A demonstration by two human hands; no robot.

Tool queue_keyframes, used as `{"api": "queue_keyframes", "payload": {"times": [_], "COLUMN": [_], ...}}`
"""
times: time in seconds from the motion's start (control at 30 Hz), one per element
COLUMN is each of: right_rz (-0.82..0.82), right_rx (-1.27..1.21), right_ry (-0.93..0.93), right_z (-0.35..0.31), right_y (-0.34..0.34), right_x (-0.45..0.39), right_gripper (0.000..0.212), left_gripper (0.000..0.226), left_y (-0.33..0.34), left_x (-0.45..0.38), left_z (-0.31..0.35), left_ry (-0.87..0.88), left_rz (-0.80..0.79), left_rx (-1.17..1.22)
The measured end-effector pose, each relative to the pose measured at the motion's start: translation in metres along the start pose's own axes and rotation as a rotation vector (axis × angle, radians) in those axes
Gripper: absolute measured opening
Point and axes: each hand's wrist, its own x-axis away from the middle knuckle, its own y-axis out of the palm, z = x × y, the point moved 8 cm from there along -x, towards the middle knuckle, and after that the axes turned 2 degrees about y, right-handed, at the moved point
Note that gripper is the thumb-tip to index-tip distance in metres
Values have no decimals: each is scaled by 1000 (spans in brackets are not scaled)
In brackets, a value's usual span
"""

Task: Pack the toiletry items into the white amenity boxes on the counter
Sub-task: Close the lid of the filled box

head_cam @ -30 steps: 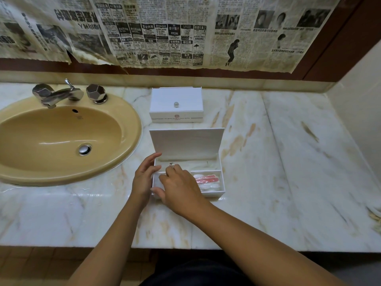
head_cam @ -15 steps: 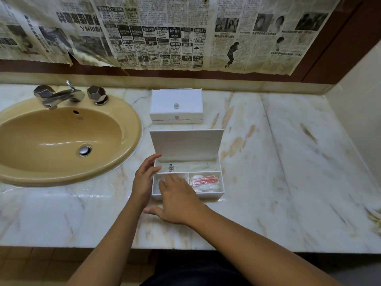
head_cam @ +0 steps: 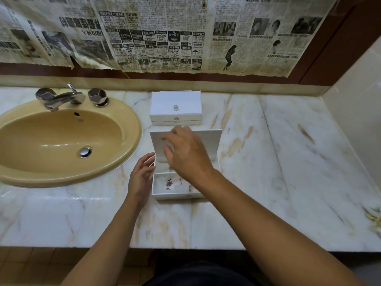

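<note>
On the marble counter (head_cam: 268, 162), the right hand (head_cam: 185, 153) is now raised to the open box's lid (head_cam: 208, 141), fingers loosely curled, seemingly empty; the left hand (head_cam: 141, 178) rests open-fingered against the open amenity box (head_cam: 175, 195).

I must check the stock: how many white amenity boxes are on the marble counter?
2. A closed white box with a small knob stands near the back wall; an open white box lies in front of it, between the hands. None seems hidden.

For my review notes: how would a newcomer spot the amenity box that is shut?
Start at the yellow sink; just right of its taps, by the back wall, sits the closed white box. Unlike the open box nearer the person, its lid lies flat, with a small knob.
</note>
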Motion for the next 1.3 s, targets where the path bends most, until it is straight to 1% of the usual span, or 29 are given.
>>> {"api": "queue_keyframes", "payload": {"times": [0.03, 0.07, 0.13, 0.2, 0.27, 0.33, 0.47, 0.6, 0.77, 0.93, 1.07, 1.1, 1.17, 1.3], "right_rz": [37, 10, -136, -254, -264, -262, -387, -482, -575, -636, -685, -696, -720, -718], "right_rx": [34, 74, 186, 295, 320, 292, 226, 184, 177, 191, 170, 157, 144, 143], "right_ry": [0, 20, 82, 112, 98, 93, 64, 73, 92, 113, 144, 159, 174, 180], "right_z": [1, 5, 16, 26, 26, 23, 17, 10, 10, 18, 26, 28, 31, 34], "right_y": [-6, -7, 0, 9, 10, 8, 10, 8, 22, 44, 53, 54, 57, 59], "right_x": [-6, -12, -17, -14, -9, -5, 6, 24, 51, 76, 78, 77, 76, 75], "right_gripper": [22, 29, 40, 40, 35, 33, 32, 44, 32, 37, 27, 27, 32, 36], "left_gripper": [46, 44, 38, 32, 30, 29, 27, 29, 25, 29, 26, 26, 31, 45], "left_y": [0, -1, -4, -4, -4, -5, -5, -6, -5, -1, 1, 1, 1, 6], "left_x": [1, 1, 3, 4, 6, 6, 8, 8, 13, 14, 15, 15, 15, 18], "left_z": [0, -1, -3, -3, -3, -3, -2, -4, 1, 1, 1, 1, -2, -2], "left_ry": [-11, -23, -42, -49, -59, -73, -69, -92, -74, -72, -31, -22, -17, 27], "left_rz": [7, 20, 47, 62, 72, 88, 118, 118, 159, 131, 101, 95, 93, 64], "left_rx": [11, 14, -8, -36, -63, -68, -74, -72, -98, -99, -171, -200, -242, -325]}}
